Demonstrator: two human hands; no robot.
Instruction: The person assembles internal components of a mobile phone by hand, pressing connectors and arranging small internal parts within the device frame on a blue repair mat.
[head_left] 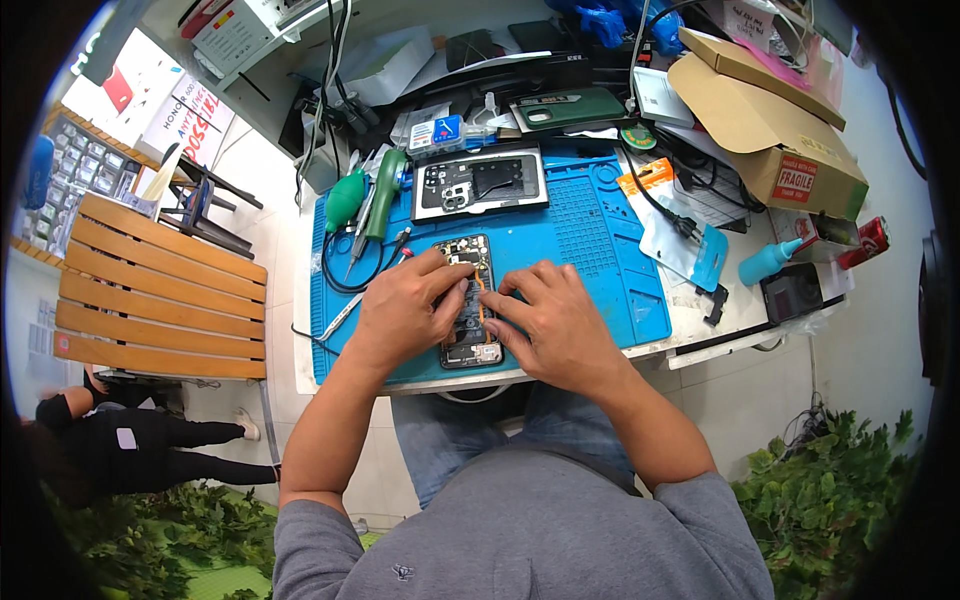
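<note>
An opened smartphone (471, 353), its inner parts bare, lies lengthwise on the blue work mat (540, 250) near the front edge. Along its middle runs a thin orange flex cable (481, 309). My left hand (408, 306) reaches over the phone's left side, thumb and forefinger closed at the cable's upper part. From the other side my right hand (557, 322) has its bent fingers and thumb closed on the cable lower down. The exact grip of the fingertips is partly hidden. Behind the phone sits a removed phone back panel (480, 184) with camera openings.
Left on the mat are a green air blower (346, 198), a green-handled tool (384, 195) and a black cable (330, 262). At right stand a blue bottle (768, 262), a black device (792, 293) and an open cardboard box (765, 140). A wooden bench (165, 290) is beyond the left edge.
</note>
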